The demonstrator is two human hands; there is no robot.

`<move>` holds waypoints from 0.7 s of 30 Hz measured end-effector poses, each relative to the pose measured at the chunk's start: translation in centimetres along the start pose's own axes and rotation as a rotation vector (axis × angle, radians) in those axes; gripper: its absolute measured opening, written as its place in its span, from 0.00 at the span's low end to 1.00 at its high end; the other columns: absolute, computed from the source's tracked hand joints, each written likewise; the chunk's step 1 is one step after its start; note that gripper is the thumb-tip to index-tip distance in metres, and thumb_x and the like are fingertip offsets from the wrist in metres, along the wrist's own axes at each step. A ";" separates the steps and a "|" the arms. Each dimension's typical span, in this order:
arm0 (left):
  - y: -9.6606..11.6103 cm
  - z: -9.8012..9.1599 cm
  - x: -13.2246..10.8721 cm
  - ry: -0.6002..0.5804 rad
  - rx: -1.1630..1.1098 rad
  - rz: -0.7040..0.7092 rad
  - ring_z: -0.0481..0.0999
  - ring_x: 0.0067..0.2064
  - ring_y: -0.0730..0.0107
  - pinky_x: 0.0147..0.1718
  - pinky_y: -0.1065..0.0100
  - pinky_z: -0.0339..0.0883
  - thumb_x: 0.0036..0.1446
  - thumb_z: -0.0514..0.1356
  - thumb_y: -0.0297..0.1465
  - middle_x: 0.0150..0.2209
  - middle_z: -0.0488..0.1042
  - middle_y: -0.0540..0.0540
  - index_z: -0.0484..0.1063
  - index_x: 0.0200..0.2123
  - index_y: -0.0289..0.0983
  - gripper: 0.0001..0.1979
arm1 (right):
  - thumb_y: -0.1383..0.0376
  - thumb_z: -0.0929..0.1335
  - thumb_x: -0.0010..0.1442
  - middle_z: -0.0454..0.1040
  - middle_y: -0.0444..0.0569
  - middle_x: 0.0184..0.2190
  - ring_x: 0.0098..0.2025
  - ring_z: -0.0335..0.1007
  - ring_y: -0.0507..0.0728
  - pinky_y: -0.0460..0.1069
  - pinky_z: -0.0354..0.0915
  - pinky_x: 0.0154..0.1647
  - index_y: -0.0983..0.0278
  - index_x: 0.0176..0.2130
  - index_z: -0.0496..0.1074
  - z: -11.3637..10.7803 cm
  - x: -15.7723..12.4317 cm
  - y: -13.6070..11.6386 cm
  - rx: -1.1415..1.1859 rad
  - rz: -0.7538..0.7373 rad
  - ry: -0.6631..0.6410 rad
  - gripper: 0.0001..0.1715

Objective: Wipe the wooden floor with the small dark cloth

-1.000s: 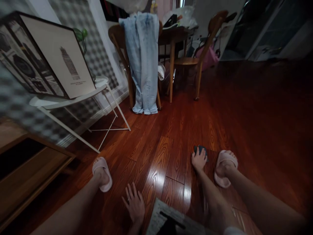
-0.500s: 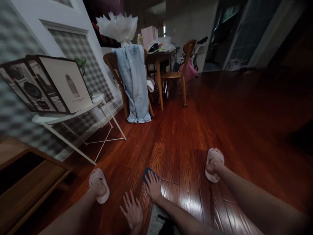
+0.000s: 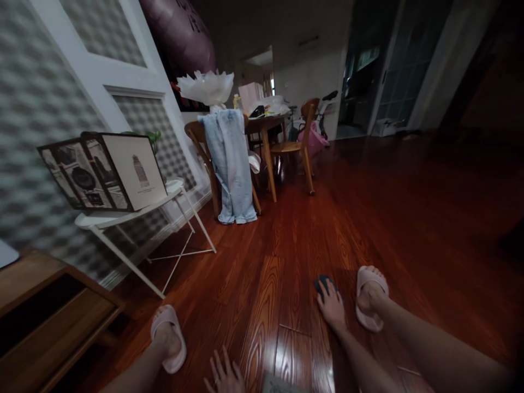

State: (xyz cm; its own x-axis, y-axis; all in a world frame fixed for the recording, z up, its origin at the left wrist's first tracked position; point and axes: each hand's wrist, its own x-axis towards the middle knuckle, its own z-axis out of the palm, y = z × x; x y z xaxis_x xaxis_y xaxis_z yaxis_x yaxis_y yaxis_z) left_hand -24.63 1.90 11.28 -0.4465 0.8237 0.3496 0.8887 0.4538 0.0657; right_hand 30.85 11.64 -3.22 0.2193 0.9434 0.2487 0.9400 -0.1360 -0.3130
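My right hand (image 3: 332, 308) presses a small dark blue-grey cloth (image 3: 323, 281) against the reddish wooden floor (image 3: 295, 245). Its fingers lie stretched over the cloth, which is partly hidden beneath them. At the bottom edge, my left hand (image 3: 226, 374) has its fingers spread, with a ring on one, and holds nothing. It is low over the floor or resting on it; I cannot tell which. Between my arms, part of a flat grey thing (image 3: 278, 383) shows at the lower edge.
My feet in pink slippers (image 3: 168, 338) stand wide apart on either side. On the left are a low wooden cabinet (image 3: 53, 295) and a white side table (image 3: 123, 215) bearing a box (image 3: 141, 169). Jeans (image 3: 233, 169) hang over a chair by the dining table (image 3: 266, 123).
My right hand has slid to the right with the cloth, close to the right slipper. My left hand sits lower in view, and the camera has tilted up slightly.
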 end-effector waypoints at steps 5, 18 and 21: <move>2.4 1.9 -3.3 -0.041 -0.002 -0.068 0.71 0.59 0.55 0.53 0.47 0.73 0.61 0.62 0.43 0.60 0.71 0.43 0.70 0.55 0.46 0.21 | 0.62 0.54 0.66 0.53 0.64 0.72 0.73 0.47 0.68 0.70 0.51 0.67 0.66 0.70 0.59 1.4 -3.2 -2.5 0.023 0.278 0.154 0.36; 9.5 5.9 -16.6 -0.158 -0.033 -0.130 0.73 0.56 0.57 0.50 0.50 0.74 0.60 0.63 0.42 0.58 0.72 0.43 0.70 0.55 0.43 0.21 | 0.61 0.63 0.63 0.50 0.48 0.73 0.74 0.45 0.64 0.65 0.50 0.71 0.50 0.70 0.57 2.6 -16.2 -18.6 0.340 -0.679 -0.442 0.38; 9.5 6.4 -18.1 -0.157 -0.033 -0.139 0.73 0.56 0.57 0.52 0.49 0.73 0.60 0.63 0.42 0.60 0.71 0.43 0.70 0.55 0.44 0.21 | 0.62 0.63 0.61 0.55 0.48 0.72 0.73 0.49 0.62 0.63 0.53 0.70 0.52 0.68 0.62 1.7 -12.7 -15.9 0.327 -0.740 -0.452 0.37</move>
State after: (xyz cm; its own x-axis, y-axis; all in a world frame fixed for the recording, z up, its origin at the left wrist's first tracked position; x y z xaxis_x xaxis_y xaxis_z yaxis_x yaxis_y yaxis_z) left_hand -8.76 -6.48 -0.35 -0.5735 0.7979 0.1855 0.8192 0.5575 0.1348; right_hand 12.71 2.36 -3.00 -0.5950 0.7934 0.1283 0.6643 0.5754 -0.4772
